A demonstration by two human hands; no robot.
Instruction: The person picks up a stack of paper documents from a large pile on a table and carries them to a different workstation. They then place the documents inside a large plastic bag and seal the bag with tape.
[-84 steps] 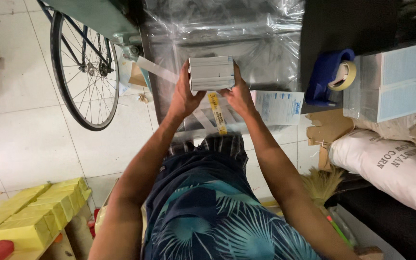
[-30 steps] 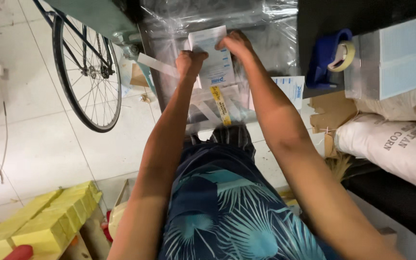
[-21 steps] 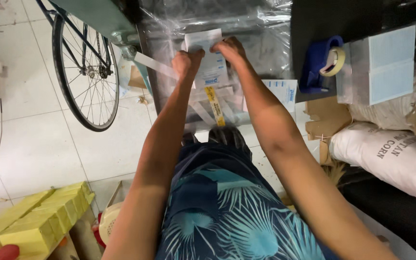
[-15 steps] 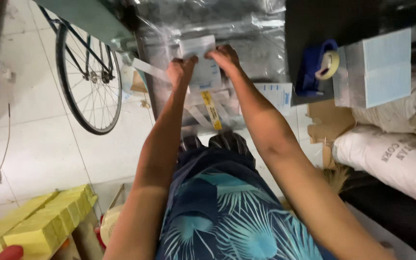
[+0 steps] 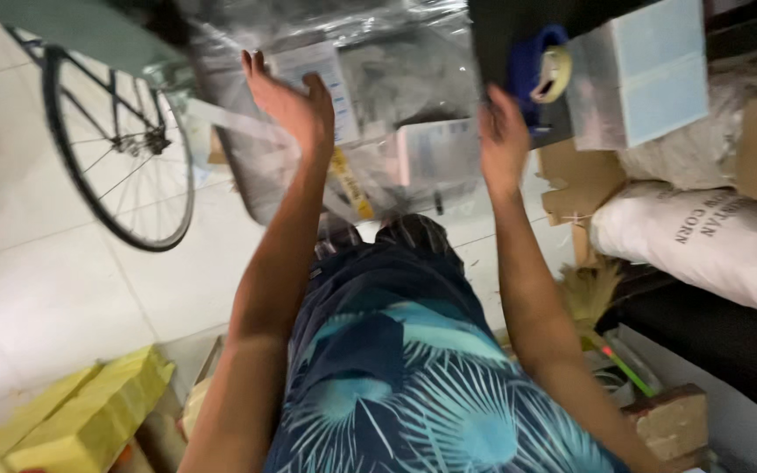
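My left hand (image 5: 286, 101) is raised with its fingers spread, resting against a white flat packet (image 5: 317, 79) that lies on a large clear plastic bag (image 5: 396, 70) of goods. My right hand (image 5: 503, 131) has swung out to the right, fingers loosely open and empty, just below a blue tape dispenser (image 5: 541, 70) with a roll of tape. The view is blurred by motion.
A bicycle wheel (image 5: 120, 153) stands at the left on the tiled floor. A pale blue box (image 5: 646, 74) sits at the upper right, above cardboard pieces (image 5: 576, 180) and a white sack (image 5: 703, 245). Yellow boxes (image 5: 72, 420) lie at the lower left.
Both hands first held a white packet against the plastic bag. Now my right hand has let go and moved right toward the tape dispenser; my left hand stays at the packet.
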